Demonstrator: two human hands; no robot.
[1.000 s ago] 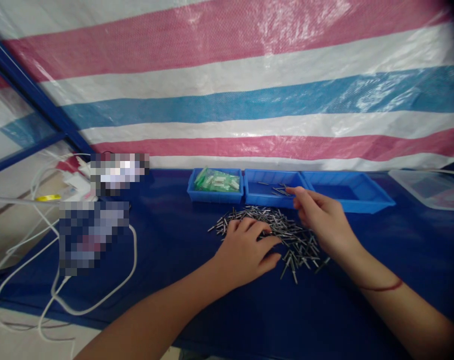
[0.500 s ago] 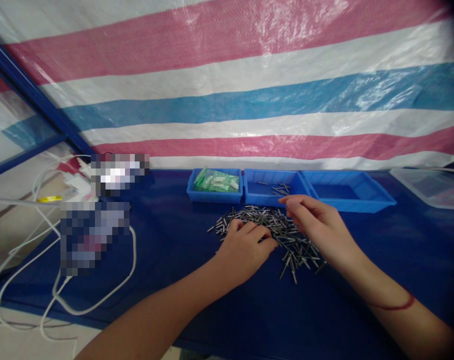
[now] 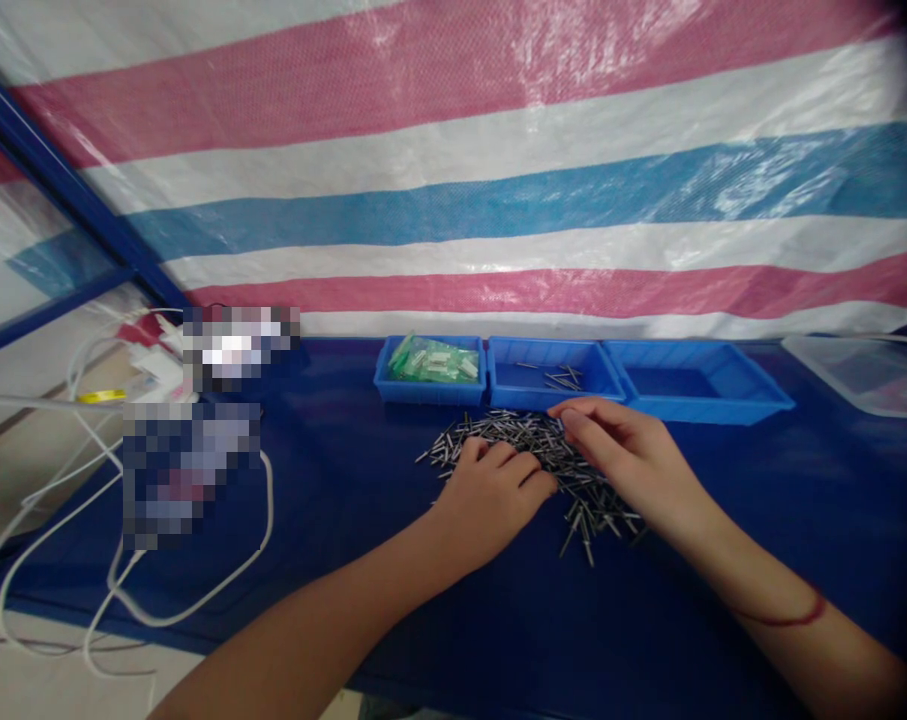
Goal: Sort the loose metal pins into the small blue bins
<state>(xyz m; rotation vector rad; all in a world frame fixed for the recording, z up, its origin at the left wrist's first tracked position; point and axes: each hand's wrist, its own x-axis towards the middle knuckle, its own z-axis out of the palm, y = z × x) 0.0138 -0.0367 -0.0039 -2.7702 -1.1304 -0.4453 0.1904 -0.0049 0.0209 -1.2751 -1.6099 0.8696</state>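
A loose pile of thin metal pins, which look like blind rivets (image 3: 592,510), lies on the blue tabletop. My left hand (image 3: 494,495) rests on the near left part of the pile, fingers bent and slightly apart, touching the pins. Over the pile's right side, my right hand (image 3: 633,450) has its thumb and forefinger pinched together; anything between the tips is too small to make out. Behind the pile stands a blue bin (image 3: 528,400) with several of the same pins inside.
A blue bin (image 3: 430,396) at left holds green-tinted plastic bags with white pieces. Another blue bin (image 3: 715,408) stands at right, beside a clear plastic lid or tray (image 3: 858,375). White cables (image 3: 269,500) and blurred-out items occupy the left side. A striped sheet (image 3: 498,210) hangs behind.
My right hand has moved slightly left and down toward the pile, its fingertips now in front of the middle bin. My left hand has barely moved.
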